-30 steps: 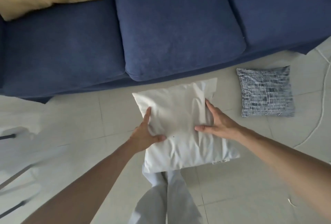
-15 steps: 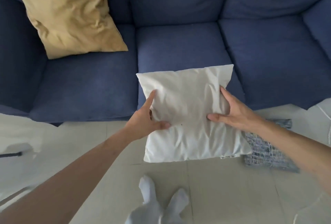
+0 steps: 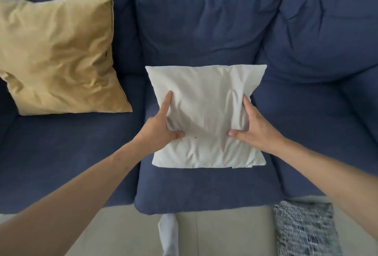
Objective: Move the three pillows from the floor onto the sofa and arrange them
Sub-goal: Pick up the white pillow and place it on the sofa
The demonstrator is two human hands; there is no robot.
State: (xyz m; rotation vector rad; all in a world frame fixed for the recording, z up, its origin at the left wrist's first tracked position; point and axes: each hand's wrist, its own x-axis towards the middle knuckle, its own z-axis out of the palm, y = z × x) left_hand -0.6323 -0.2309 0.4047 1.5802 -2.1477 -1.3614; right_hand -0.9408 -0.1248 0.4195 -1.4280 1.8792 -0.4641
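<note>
I hold a white pillow (image 3: 206, 116) over the middle seat of the dark blue sofa (image 3: 204, 190). My left hand (image 3: 159, 126) grips its left edge and my right hand (image 3: 253, 128) grips its right edge, thumbs pressed into the front. A mustard yellow pillow (image 3: 59, 55) leans against the left backrest on the left seat. A blue and white patterned pillow (image 3: 304, 229) lies on the floor at the lower right, just in front of the sofa.
Pale tiled floor (image 3: 225, 233) runs along the sofa's front edge. A foot in a white sock (image 3: 168, 233) stands below the middle seat. The right seat (image 3: 319, 133) holds nothing.
The white pillow has risen from the floor and moved forward over the sofa's middle seat, held in both hands. The view has tilted up toward the backrest.
</note>
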